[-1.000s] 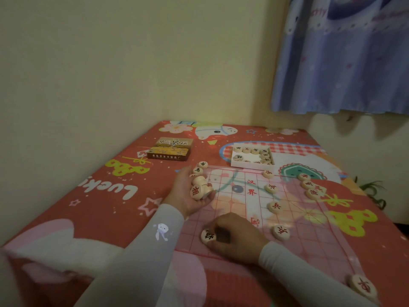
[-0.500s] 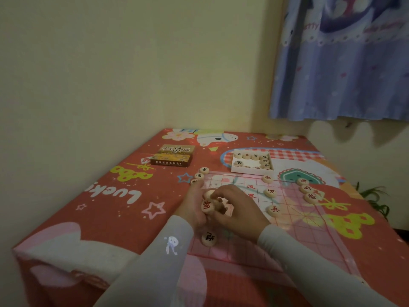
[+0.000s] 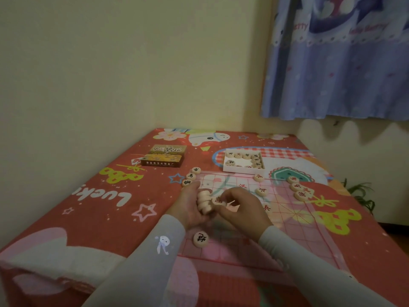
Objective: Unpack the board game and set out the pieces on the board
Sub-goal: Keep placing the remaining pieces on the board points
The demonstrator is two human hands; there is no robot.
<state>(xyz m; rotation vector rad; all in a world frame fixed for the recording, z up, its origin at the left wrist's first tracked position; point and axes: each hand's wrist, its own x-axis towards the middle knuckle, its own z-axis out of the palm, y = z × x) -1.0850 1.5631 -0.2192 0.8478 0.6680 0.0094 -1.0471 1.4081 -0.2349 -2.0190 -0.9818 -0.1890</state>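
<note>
A thin pink grid board (image 3: 287,220) lies on the red cloth. My left hand (image 3: 190,209) grips a stack of round wooden pieces (image 3: 204,202) above the board's left edge. My right hand (image 3: 241,207) pinches one red-marked piece (image 3: 218,200) right beside the stack. A single black-marked piece (image 3: 201,239) lies on the board's near left corner. Three pieces (image 3: 190,176) line the far left edge, three more (image 3: 296,187) the right edge, and others (image 3: 262,191) sit mid-board. A white tray (image 3: 228,169) at the back holds several pieces.
The game's brown and yellow box lid (image 3: 164,156) lies at the back left. The red patterned cloth (image 3: 88,207) covers a table set in a wall corner. A blue curtain (image 3: 336,63) hangs at the right, with a green plant (image 3: 360,193) beyond the table's right edge.
My right hand left the black-marked piece on the near corner, rose to my left hand's stack and now pinches a red-marked piece there. The camera tilted down slightly.
</note>
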